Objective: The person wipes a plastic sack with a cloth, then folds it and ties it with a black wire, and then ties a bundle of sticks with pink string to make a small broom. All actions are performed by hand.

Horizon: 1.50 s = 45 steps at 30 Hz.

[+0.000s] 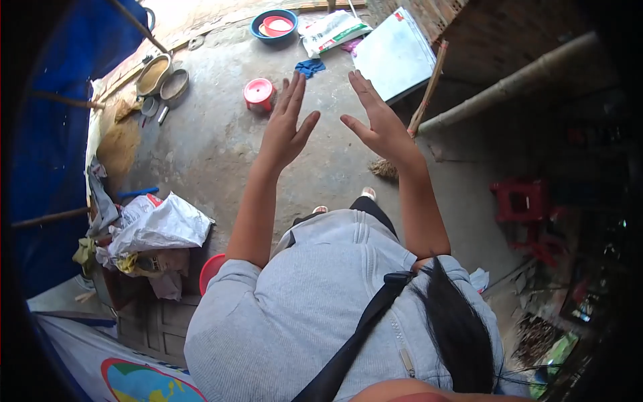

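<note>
Head view: left hand (284, 127) and right hand (382, 124) hover over the floor (221, 147), each grip spread, empty. Red pot (259, 92) stands near the left hand; probably light, stiff plastic, best held by its sides.

No word, number or brand can be read. The white sack (333, 31) carries green and red print (it lies on the ground beyond the right hand (385, 127)), but the letters are too small to make out. The crumpled white bag (161, 224) shows a red printed patch at its upper edge, also illegible. The white sheet (80, 355) at the lower left bears a round emblem in blue, green, yellow and red, with no letters visible.
</note>
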### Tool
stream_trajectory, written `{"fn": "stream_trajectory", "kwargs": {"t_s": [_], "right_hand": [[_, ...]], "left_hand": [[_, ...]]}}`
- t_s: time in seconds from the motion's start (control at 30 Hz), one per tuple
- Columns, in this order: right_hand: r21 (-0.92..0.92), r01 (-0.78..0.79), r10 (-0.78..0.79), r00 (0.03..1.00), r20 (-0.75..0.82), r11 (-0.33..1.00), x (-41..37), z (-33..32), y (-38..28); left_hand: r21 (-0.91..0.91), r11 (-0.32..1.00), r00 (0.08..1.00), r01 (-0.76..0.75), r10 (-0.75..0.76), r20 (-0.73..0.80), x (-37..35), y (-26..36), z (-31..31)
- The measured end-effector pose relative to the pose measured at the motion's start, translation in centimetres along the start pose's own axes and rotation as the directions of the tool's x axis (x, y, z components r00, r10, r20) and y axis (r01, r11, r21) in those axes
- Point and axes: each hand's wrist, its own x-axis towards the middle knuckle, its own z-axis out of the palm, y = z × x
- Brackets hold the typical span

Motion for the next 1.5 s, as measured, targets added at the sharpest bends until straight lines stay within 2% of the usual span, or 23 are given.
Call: {"fn": "stream_trajectory", "kwargs": {"t_s": [0.1,0.33,0.4,0.6,0.7,0.8,0.87,0.93,1.03,1.13,1.23,1.27,1.33,1.37,1.4,1.47,1.5], "right_hand": [[0.023,0.034,-0.035,0.999,0.035,0.999,3.3,1.4,1.7],[0.111,0.176,-0.187,0.977,0.102,0.978,9.1,2.2,5.2],[0.116,0.232,-0.248,0.956,0.157,0.966,11.8,1.5,6.2],[0.192,0.297,-0.327,0.932,0.155,0.935,18.0,-0.1,8.5],[0.234,0.266,-0.318,0.921,0.225,0.935,19.6,0.2,10.6],[0.23,0.286,-0.342,0.903,0.26,0.93,20.6,0.9,13.9],[0.221,0.276,-0.333,0.898,0.287,0.935,21.2,0.7,15.1],[0.168,0.212,-0.257,0.909,0.327,0.963,22.3,0.1,15.9],[0.127,0.234,-0.263,0.915,0.306,0.964,24.8,-0.2,17.1],[0.105,0.244,-0.262,0.938,0.228,0.964,27.4,-0.6,17.5],[0.016,0.247,-0.248,0.961,0.122,0.969,29.1,-1.6,17.9],[0.047,0.189,-0.194,0.974,0.117,0.981,29.2,-2.1,18.1],[0.12,0.141,-0.149,0.987,0.057,0.983,28.9,-2.4,20.0],[0.001,0.09,-0.09,0.995,0.034,0.996,28.5,-2.9,20.9],[-0.023,0.042,-0.042,0.999,-0.003,0.999,27.9,-3.3,22.0],[-0.049,-0.167,0.165,0.986,-0.039,0.985,26.3,-3.6,23.9],[-0.022,-0.214,0.212,0.975,-0.066,0.977,25.4,-3.8,24.9]], "left_hand": [[-0.083,0.989,0.989,0.119,-0.125,-0.074,-0.1,-3.0,-0.6],[0.014,0.976,0.96,0.219,-0.213,-0.183,2.3,-5.2,0.0],[0.027,0.975,0.954,0.22,-0.209,-0.217,4.2,-5.3,0.1],[0.116,0.963,0.948,0.243,-0.21,-0.24,9.7,-4.8,0.3],[0.153,0.959,0.938,0.239,-0.187,-0.29,12.2,-4.6,-0.1],[0.287,0.931,0.959,0.225,-0.159,-0.236,14.5,-3.5,-1.3],[0.383,0.914,0.982,0.135,-0.072,-0.174,16.3,-3.2,-2.6],[0.41,0.904,0.985,0.116,-0.054,-0.161,18.4,-3.0,-3.8],[0.42,0.905,0.991,0.076,-0.023,-0.132,21.2,-3.9,-4.8],[0.382,0.924,0.992,-0.012,0.06,-0.114,23.9,-6.2,-4.6],[0.163,0.987,0.982,0.01,0.02,-0.185,27.0,-10.1,-2.3],[0.132,0.991,0.988,-0.035,0.054,-0.146,28.1,-11.3,-1.2],[-0.055,0.998,0.988,-0.038,0.029,-0.149,30.3,-12.8,1.3],[-0.1,0.994,0.995,-0.052,0.043,-0.094,31.3,-13.4,2.5],[-0.145,0.987,0.997,-0.065,0.058,-0.046,32.2,-13.6,3.9],[-0.201,0.979,0.994,-0.038,0.057,0.089,33.8,-13.5,6.2],[-0.219,0.973,0.986,-0.075,0.105,0.131,34.4,-13.7,7.6]]}}
